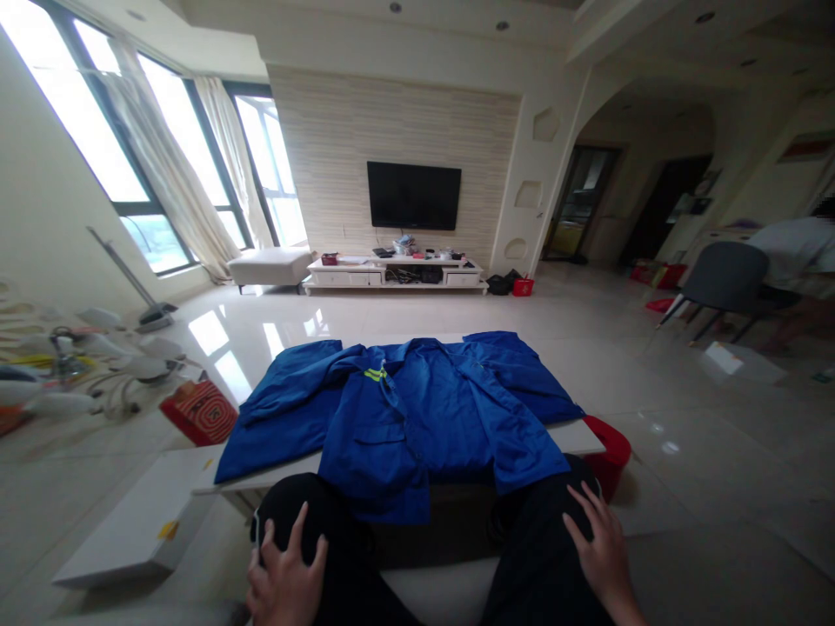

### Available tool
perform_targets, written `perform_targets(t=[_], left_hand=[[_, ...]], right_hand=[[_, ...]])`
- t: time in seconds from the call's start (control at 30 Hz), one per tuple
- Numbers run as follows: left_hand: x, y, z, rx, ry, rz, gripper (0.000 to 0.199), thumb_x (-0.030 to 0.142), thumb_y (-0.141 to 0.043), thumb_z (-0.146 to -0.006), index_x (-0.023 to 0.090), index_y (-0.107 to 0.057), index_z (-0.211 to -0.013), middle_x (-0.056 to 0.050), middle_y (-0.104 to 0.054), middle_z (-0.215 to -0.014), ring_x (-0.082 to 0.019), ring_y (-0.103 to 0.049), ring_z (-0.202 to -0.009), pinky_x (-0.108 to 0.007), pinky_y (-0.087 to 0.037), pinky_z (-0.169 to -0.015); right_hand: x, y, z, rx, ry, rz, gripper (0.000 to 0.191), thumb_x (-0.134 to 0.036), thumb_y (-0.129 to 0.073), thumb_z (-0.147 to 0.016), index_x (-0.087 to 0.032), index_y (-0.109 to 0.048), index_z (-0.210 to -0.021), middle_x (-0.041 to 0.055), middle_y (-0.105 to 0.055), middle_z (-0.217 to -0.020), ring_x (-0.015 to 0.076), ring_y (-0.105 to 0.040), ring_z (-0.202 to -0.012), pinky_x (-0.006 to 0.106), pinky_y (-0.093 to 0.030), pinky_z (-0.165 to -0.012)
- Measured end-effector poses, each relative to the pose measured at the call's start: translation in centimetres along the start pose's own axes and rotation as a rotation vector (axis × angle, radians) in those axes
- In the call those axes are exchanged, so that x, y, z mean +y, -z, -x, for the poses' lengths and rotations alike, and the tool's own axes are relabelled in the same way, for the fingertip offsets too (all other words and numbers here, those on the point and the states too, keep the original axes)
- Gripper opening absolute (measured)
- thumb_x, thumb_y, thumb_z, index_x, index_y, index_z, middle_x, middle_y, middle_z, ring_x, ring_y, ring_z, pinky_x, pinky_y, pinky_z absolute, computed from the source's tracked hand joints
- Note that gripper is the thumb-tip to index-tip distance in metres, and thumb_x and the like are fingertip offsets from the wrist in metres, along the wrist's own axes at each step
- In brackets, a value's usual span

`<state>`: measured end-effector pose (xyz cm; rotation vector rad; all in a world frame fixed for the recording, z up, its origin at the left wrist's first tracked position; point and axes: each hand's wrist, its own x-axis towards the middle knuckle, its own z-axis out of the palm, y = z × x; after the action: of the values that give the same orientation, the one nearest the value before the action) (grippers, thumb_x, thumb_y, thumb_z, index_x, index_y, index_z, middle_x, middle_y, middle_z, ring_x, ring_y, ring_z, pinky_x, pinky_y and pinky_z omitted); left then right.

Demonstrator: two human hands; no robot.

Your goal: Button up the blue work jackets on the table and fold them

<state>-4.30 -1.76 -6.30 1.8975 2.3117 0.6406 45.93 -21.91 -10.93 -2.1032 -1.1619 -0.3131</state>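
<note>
My left hand (287,561) rests on my left knee with its fingers spread, holding nothing. On my other knee lies my right hand (598,543), fingers apart and likewise without anything in it. In front of me a blue jacket (444,417) is laid open on a low white table (306,465). Its front panels hang over the near edge toward my knees, and a yellow-green stripe shows near the chest. More blue fabric (280,417) spreads out at the left, and another blue part (528,374) at the right; whether these are separate garments I cannot tell.
A white box (136,522) and a red patterned carton (199,413) stand left of the table. A red stool (610,452) is by its right end. Farther off are a TV stand (397,274) and, at right, a person (796,252) near a grey chair (727,274).
</note>
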Motion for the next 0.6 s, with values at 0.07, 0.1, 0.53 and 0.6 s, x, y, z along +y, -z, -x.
perform_targets(t=[0.07,0.1,0.53,0.6], left_hand=[[-0.05,-0.02,0.03,0.005,-0.006,-0.008,0.056,0.049,-0.046,-0.098,0.039,-0.042,-0.153,-0.012,-0.027,-0.162,-0.041,-0.040,-0.139,-0.058,-0.046,-0.102],[-0.05,-0.01,0.04,0.006,-0.005,-0.013,0.056,0.050,-0.045,-0.098,0.039,-0.042,-0.153,-0.012,-0.027,-0.162,-0.041,-0.040,-0.139,-0.058,-0.047,-0.102],[0.23,0.44,0.02,-0.013,0.000,-0.020,0.056,0.050,-0.046,-0.097,0.039,-0.044,-0.152,-0.013,-0.031,-0.158,-0.041,-0.043,-0.136,-0.057,-0.048,-0.100],[0.27,0.49,0.03,-0.007,0.009,-0.013,0.057,0.049,-0.047,-0.097,0.039,-0.043,-0.153,-0.013,-0.032,-0.159,-0.040,-0.042,-0.136,-0.058,-0.048,-0.100]], right_hand=[[0.16,-0.08,0.02,0.004,0.013,-0.004,0.053,-0.057,-0.050,-0.092,-0.025,-0.063,-0.132,0.0087,-0.051,-0.150,0.0364,-0.043,-0.139,0.059,-0.036,-0.114],[0.22,-0.11,0.04,0.005,0.017,-0.006,0.052,-0.057,-0.050,-0.092,-0.024,-0.063,-0.132,0.0088,-0.051,-0.150,0.0363,-0.044,-0.139,0.058,-0.035,-0.114],[0.02,0.01,0.06,-0.007,-0.002,-0.014,0.054,-0.057,-0.050,-0.093,-0.025,-0.062,-0.133,0.0083,-0.050,-0.151,0.0366,-0.042,-0.140,0.059,-0.035,-0.114],[0.03,-0.01,0.10,-0.008,-0.008,-0.009,0.054,-0.058,-0.050,-0.092,-0.025,-0.062,-0.133,0.0080,-0.049,-0.151,0.0370,-0.042,-0.140,0.059,-0.035,-0.114]])
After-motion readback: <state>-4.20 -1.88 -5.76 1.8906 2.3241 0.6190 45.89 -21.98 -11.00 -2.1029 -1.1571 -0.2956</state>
